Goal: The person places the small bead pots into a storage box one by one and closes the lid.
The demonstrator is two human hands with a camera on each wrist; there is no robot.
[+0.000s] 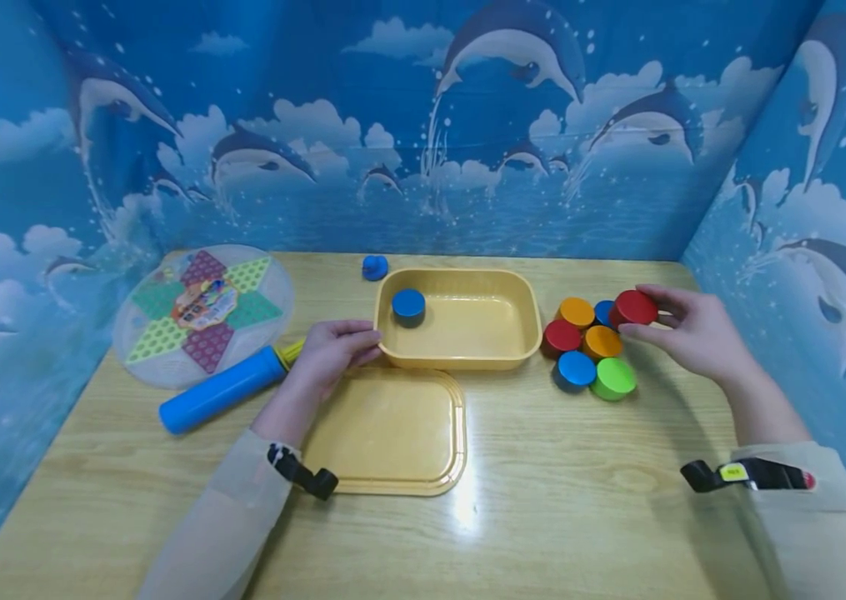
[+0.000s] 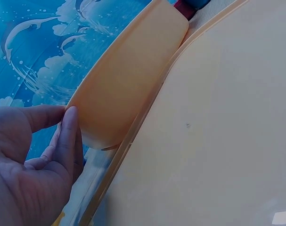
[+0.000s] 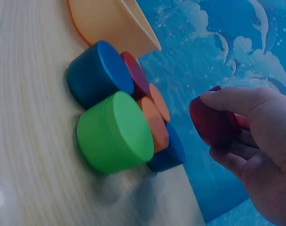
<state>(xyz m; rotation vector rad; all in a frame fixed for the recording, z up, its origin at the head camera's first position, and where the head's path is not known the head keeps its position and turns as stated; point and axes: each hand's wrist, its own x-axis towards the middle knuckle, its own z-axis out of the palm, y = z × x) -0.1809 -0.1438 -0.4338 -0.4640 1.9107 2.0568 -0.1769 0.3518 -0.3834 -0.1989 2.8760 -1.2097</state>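
Observation:
My left hand (image 1: 332, 354) pinches the left rim of a yellow plastic container (image 1: 460, 363), thumb and fingers meeting at its edge in the left wrist view. One blue round tub (image 1: 409, 308) stands inside, towards the left. My right hand (image 1: 693, 329) holds a red round tub (image 3: 213, 120) between thumb and fingers, raised above the table. Beside it, right of the container, several more tubs stand close together: a green one (image 3: 117, 134), a blue one (image 1: 575, 371), another red one (image 1: 562, 337), orange ones (image 1: 576, 312), and a second blue one (image 1: 603, 313) partly hidden.
In front of the container lies a flat yellow lid (image 1: 392, 433). At the left are a round star-patterned game board (image 1: 242, 308) and a blue cylinder (image 1: 220, 390) with a yellow end. A small blue toy (image 1: 374, 267) sits behind the container, near the dolphin-printed curtain (image 1: 407, 200).

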